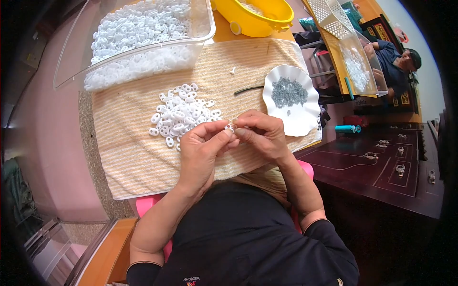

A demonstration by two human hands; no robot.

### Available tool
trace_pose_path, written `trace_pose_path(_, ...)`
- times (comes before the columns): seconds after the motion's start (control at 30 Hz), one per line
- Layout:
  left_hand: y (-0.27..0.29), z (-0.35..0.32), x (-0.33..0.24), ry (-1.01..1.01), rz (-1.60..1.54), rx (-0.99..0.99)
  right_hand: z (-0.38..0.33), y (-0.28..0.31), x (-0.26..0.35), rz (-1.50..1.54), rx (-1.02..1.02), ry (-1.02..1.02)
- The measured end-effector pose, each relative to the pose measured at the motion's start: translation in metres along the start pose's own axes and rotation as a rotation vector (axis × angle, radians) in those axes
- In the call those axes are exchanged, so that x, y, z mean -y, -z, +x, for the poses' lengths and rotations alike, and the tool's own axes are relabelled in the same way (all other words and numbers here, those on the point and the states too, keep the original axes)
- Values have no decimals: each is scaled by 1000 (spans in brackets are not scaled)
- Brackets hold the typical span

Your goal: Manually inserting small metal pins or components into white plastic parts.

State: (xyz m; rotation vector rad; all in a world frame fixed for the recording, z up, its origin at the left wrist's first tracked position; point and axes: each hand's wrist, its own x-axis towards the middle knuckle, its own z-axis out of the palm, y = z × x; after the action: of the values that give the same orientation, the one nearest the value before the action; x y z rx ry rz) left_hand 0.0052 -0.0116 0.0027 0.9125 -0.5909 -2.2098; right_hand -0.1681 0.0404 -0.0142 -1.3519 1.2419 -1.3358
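Observation:
Both hands meet over the near middle of a striped cloth (133, 167). Thumb and fingertips of my left hand (206, 145) pinch a small white plastic piece (229, 127) with holes. My right hand (264, 133) closes its fingertips at that same piece; a tiny clear bit seems to be between them, too small to make out. Just beyond my left hand lies a heap of white oval two-hole pieces (183, 112). To the right, a white wavy-rimmed plate (298, 125) holds a pile of small greyish clear parts (288, 92).
A clear bin (202, 47) full of white pieces stands at the far left, beside a yellow tub (257, 21). A dark thin rod (249, 89) and a small white peg (233, 70) lie on the cloth. Another person (393, 62) sits at a table at the far right.

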Motion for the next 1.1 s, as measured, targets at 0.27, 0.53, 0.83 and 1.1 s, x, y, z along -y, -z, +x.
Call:
trace_pose_path(0.27, 1, 1, -1, -16, 12, 8, -3, 4, 8, 163, -71, -267)
trace_pose_path(0.53, 0, 1, -2, -5, 38, 17, -2, 7, 10, 183, -71, -328)
trace_pose_path(0.83, -1, 1, -3, -15, 29, 29, -2, 10, 12, 167, -36, -317)
trace_pose_path(1.1, -2, 0, -4, -8, 36, 26, -3, 10, 10, 217, -31, -330)
